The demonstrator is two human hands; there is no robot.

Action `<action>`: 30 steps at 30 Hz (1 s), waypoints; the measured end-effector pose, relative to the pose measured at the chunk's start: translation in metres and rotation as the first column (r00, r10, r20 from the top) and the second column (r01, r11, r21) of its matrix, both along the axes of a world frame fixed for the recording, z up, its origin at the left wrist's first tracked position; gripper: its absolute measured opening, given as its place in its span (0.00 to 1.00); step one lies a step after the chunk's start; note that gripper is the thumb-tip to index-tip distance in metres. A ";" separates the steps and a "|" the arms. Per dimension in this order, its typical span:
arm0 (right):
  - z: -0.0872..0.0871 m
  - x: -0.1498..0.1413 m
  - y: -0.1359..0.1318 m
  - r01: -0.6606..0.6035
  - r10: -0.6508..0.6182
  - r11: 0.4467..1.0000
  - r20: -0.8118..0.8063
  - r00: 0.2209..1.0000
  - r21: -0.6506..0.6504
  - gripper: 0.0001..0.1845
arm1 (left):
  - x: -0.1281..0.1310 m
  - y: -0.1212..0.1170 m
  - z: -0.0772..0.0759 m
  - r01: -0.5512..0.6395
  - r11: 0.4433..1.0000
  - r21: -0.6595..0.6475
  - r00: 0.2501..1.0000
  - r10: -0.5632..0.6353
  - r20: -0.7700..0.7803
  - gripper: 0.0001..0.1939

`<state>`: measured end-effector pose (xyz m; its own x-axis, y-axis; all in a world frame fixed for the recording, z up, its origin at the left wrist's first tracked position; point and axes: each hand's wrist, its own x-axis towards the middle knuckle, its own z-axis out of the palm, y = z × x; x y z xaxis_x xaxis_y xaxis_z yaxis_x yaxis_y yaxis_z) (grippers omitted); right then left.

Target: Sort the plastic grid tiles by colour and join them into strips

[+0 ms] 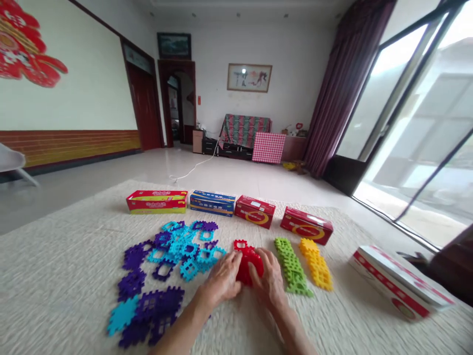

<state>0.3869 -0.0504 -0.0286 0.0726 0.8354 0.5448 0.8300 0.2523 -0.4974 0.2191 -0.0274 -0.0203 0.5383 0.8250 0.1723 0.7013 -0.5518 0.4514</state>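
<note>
Red tiles (250,268) lay left of the green strip (293,268), gripped between left hand (226,276) and right hand (272,277), both curled inward.

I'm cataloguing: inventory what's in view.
Red pieces: several, red, centre
Blue pieces: many, blue, left
Purple pieces: many, purple, left
Green pieces: several, green, right
Yellow pieces: several, yellow, right
Boxes: five, multicoloured, on mat
Mat: one, cream, floor
Cable: one, white, floor
Chair: one, white, left
Decoration: one, red, left
Pictures: two, multicoloured, back
Cloths: two, patterned, back
Curtain: one, purple, right
Window: one, clear, right
Door: one, reddish, left
Left hand, right hand: two, bare, on red
</note>
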 end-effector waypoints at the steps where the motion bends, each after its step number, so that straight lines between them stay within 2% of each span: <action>1: -0.001 -0.003 -0.004 -0.020 0.020 1.000 0.017 1.000 -0.002 0.20 | 0.000 0.000 -0.003 0.000 1.000 0.022 1.000 0.000 0.002 0.39; 5: -0.004 -0.008 -0.013 -0.072 0.074 0.997 0.083 0.994 -0.032 0.26 | -0.001 -0.001 -0.011 -0.022 0.997 0.071 1.000 0.021 0.010 0.35; 12: -0.007 -0.007 -0.010 -0.050 0.055 0.997 0.077 0.996 -0.061 0.30 | 0.004 0.001 -0.018 -0.069 0.995 0.070 0.998 0.068 0.015 0.33; 22: -0.019 -0.004 -0.002 0.013 -0.012 1.000 0.050 0.999 -0.024 0.29 | 0.012 0.015 -0.015 -0.055 0.998 0.009 0.983 0.053 0.178 0.35; 26: -0.020 -0.004 -0.003 0.018 -0.017 1.000 0.043 0.999 -0.025 0.28 | 0.005 0.019 -0.020 -0.032 0.999 0.013 0.984 0.029 0.177 0.36; 30: -0.019 -0.004 -0.004 0.007 -0.006 0.999 0.043 0.999 -0.032 0.28 | -0.003 0.022 -0.019 -0.061 0.998 0.035 0.989 0.056 0.140 0.34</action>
